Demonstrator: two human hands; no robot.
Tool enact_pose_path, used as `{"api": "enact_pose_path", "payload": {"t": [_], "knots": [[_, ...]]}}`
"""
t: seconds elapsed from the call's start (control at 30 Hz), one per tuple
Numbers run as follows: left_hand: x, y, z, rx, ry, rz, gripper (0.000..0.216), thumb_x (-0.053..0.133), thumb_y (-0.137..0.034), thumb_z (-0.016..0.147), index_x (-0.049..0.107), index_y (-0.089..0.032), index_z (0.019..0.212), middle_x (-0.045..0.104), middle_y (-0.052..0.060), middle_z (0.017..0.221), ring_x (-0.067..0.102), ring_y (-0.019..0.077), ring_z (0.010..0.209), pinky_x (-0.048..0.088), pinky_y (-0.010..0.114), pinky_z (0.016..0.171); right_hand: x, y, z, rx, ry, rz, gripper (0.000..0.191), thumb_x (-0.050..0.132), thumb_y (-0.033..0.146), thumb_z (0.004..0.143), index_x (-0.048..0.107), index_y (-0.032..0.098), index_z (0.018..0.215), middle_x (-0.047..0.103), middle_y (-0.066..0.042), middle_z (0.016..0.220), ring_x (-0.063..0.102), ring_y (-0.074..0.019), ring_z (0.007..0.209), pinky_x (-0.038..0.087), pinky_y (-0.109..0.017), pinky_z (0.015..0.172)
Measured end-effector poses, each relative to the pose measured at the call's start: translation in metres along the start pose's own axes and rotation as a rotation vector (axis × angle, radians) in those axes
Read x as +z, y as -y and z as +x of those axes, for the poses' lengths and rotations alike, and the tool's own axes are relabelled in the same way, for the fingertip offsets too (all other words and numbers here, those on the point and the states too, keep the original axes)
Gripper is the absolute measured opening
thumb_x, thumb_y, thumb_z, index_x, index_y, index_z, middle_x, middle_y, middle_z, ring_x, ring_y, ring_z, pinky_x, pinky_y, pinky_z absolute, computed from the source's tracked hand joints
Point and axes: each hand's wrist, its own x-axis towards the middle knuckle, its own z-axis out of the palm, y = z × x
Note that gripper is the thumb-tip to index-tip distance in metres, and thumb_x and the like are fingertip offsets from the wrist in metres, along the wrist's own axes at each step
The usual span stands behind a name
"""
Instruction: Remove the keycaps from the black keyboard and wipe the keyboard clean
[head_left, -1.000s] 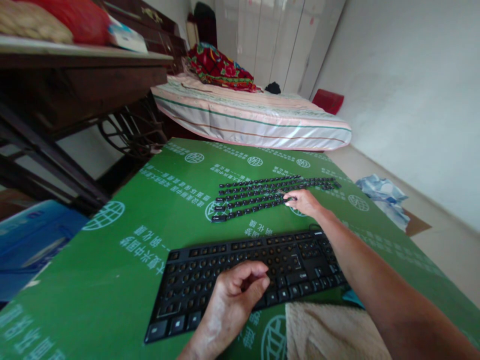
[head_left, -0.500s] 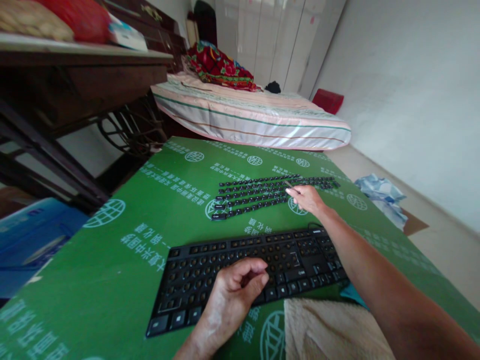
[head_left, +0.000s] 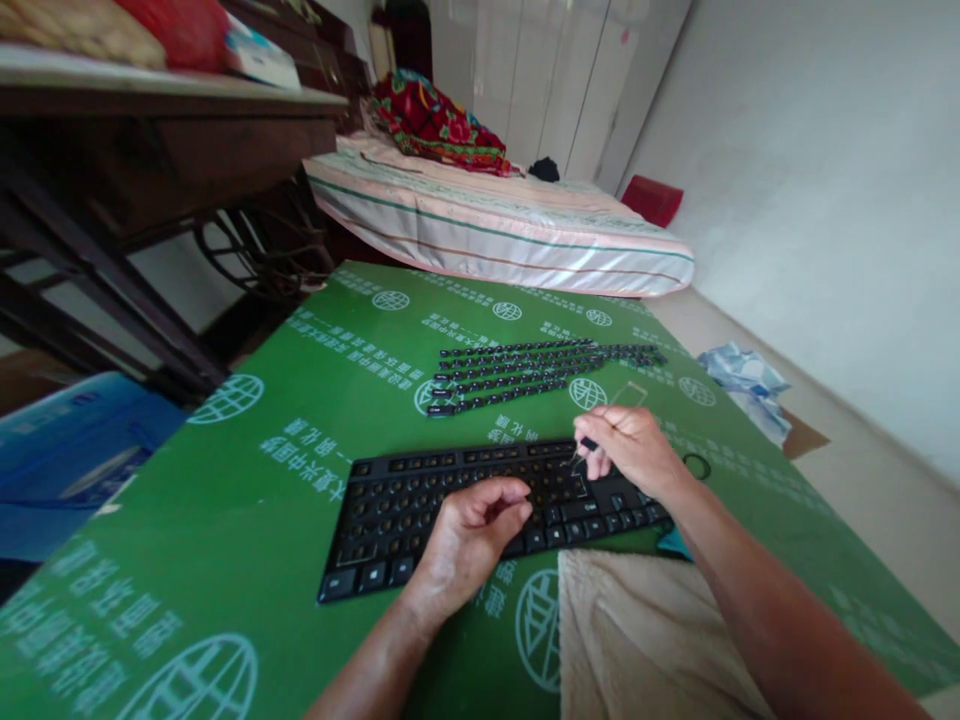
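A black keyboard [head_left: 420,490] lies on the green tabletop, most of its keycaps off and the round switch spots bare. Caps remain along its bottom row. Over the keyboard's middle my left hand [head_left: 480,520] is closed, thumb and fingertips together; whatever they may pinch is hidden. My right hand [head_left: 626,450] grips a thin wire keycap puller [head_left: 634,390], its loop sticking up behind the fingers. At its lower end, by the fingertips, a black keycap [head_left: 589,443] hangs just above the keyboard's right part. Beyond lie rows of loose keycaps [head_left: 510,372].
A beige cloth [head_left: 637,630] covers the near edge, a bit of teal fabric [head_left: 675,542] beside it. The keyboard's black cable [head_left: 697,465] loops at right. A bed [head_left: 510,220] stands behind the green table [head_left: 300,590], with a blue box [head_left: 75,460] at left.
My right hand has come back from the keycap rows to the keyboard, bringing a keycap with the puller. My left hand keeps its closed shape over the keyboard.
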Motion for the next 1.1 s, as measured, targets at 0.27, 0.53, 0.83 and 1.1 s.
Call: {"api": "enact_pose_path", "payload": {"t": [0.27,0.53,0.83,1.1], "knots": [[0.002,-0.007,0.0,0.003,0.045,0.016,0.013,0.063,-0.024,0.073,0.066,-0.013,0.078,0.057,0.0,0.068,0.047,0.0099,0.061,0.04,0.019,0.054,0.02,0.006,-0.027,-0.041,0.201,-0.038,0.031,0.067,0.044,0.073,0.066,0.014,0.066,0.06,0.001,0.05,0.052,-0.0084,0.04,0.039,-0.018,0.039],[0.002,-0.01,0.0,0.019,0.047,0.039,0.013,0.062,-0.026,0.073,0.066,-0.013,0.076,0.056,0.0,0.067,0.046,0.0099,0.061,0.038,0.019,0.053,0.024,0.009,-0.026,-0.192,0.217,-0.14,0.024,0.067,0.035,0.074,0.067,0.015,0.062,0.06,0.001,0.055,0.054,-0.0087,0.047,0.042,-0.021,0.05],[0.002,-0.008,0.001,0.025,0.03,0.046,0.014,0.063,-0.026,0.07,0.067,-0.015,0.077,0.06,0.0,0.069,0.051,0.0118,0.063,0.042,0.02,0.056,0.031,0.009,-0.025,-0.295,0.255,-0.211,0.017,0.066,0.027,0.076,0.068,0.016,0.062,0.061,0.001,0.06,0.054,-0.0088,0.054,0.04,-0.02,0.056],[0.001,-0.005,0.001,0.138,0.052,0.261,0.014,0.058,-0.025,0.076,0.066,-0.016,0.081,0.063,0.001,0.073,0.057,0.0149,0.068,0.044,0.023,0.064,0.035,0.001,-0.027,-0.325,0.184,-0.293,0.013,0.066,0.025,0.075,0.067,0.017,0.065,0.06,0.001,0.063,0.055,-0.0096,0.058,0.039,-0.02,0.058]]}}
